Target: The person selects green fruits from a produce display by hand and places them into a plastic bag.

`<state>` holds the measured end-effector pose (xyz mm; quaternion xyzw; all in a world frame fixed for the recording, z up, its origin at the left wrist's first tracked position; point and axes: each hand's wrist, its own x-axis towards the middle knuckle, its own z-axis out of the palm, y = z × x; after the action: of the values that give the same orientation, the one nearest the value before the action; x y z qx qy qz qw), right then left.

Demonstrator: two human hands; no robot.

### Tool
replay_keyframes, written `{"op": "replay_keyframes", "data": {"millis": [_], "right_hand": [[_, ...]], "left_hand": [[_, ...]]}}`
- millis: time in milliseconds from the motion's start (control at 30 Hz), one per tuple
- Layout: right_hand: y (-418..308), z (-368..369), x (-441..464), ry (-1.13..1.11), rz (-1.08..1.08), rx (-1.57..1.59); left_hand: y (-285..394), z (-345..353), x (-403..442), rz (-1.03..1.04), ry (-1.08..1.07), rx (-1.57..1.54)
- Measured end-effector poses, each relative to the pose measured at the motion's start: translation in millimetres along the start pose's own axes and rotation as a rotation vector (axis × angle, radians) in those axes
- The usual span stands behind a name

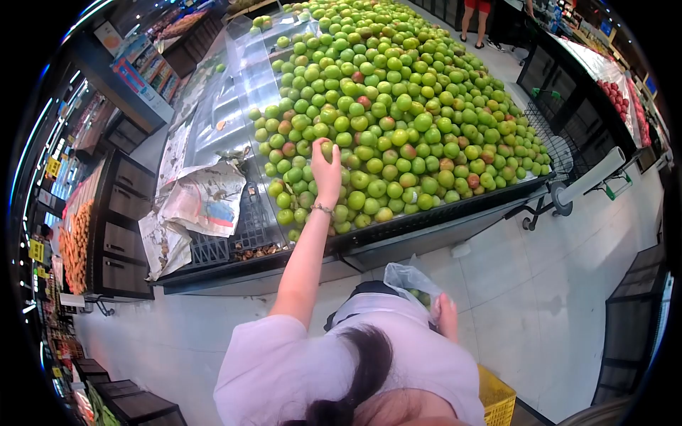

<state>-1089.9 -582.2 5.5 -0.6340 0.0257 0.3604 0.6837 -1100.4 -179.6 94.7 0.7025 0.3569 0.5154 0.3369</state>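
My left hand (326, 172) reaches over a large heap of green plums (398, 121), with its fingers curled round one green plum (327, 149). Some plums in the heap have a red blush. Low at my right side, my right hand (446, 316) grips the edge of a clear plastic bag (406, 277). Several green fruits show inside the bag near its opening. The bag's lower part is hidden by my body.
Crumpled paper (202, 206) and a black crate (259, 213) lie at the stand's left end. A roll of bags (593, 176) is mounted at its right corner. A yellow basket (496, 397) sits by my right side. Another person's legs (474, 25) show at the back.
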Motion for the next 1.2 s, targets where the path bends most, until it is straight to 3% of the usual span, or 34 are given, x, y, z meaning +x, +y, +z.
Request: {"op": "replay_keyframes", "data": {"millis": [100,167,233,267,300,367,433,500,567,633,667,800,933,1033,1067,1167,1200], "right_hand": [[2,-11,-1,-0.021,-0.006,-0.007],[2,-20,-1,-0.038,-0.016,-0.025],[3,-28,-2,-0.061,-0.033,-0.045],[1,-31,-3,-0.045,-0.030,-0.052],[-1,-31,-4,-0.029,-0.029,-0.055],[-6,-34,-9,-0.025,-0.006,-0.029],[-11,-39,-14,-0.049,0.037,0.026],[-17,-47,-19,-0.133,0.041,0.002],[-29,-48,-27,-0.152,0.036,-0.006],[-43,-43,-39,-0.107,0.026,0.001],[-35,-53,-35,-0.168,0.016,-0.032],[-30,-65,-40,-0.143,0.044,-0.056],[-20,-89,-41,-0.251,0.057,-0.066],[-15,-105,-50,-0.279,0.074,-0.036],[-17,-109,-53,-0.288,0.066,-0.020],[-21,-120,-60,-0.220,0.064,0.083],[-24,-122,-62,-0.201,0.036,0.051]], "left_hand": [[12,-6,11,-0.115,0.122,-0.372],[39,-17,19,-0.536,0.205,-1.030],[34,-28,19,-0.739,-0.132,-1.608],[50,-32,9,-0.769,-0.253,-1.619],[68,-32,-11,-0.683,-0.385,-1.451],[105,-30,-62,-0.735,-0.714,-1.264],[119,-19,-126,-0.800,-1.205,-1.093],[116,-2,-196,-0.653,-1.614,-0.747],[88,9,-265,-0.822,-1.832,-0.594],[88,6,-291,-0.868,-1.830,-0.471],[86,3,-290,-1.046,-1.827,-0.600],[90,-1,-298,-0.820,-1.739,-0.348],[90,5,-343,-0.864,-1.603,-0.051],[60,14,-380,-0.932,-1.593,-0.075],[52,15,-384,-1.102,-1.526,-0.173],[40,17,-391,-1.363,-1.155,-0.373],[32,19,-392,-1.355,-1.187,-0.433]]}}
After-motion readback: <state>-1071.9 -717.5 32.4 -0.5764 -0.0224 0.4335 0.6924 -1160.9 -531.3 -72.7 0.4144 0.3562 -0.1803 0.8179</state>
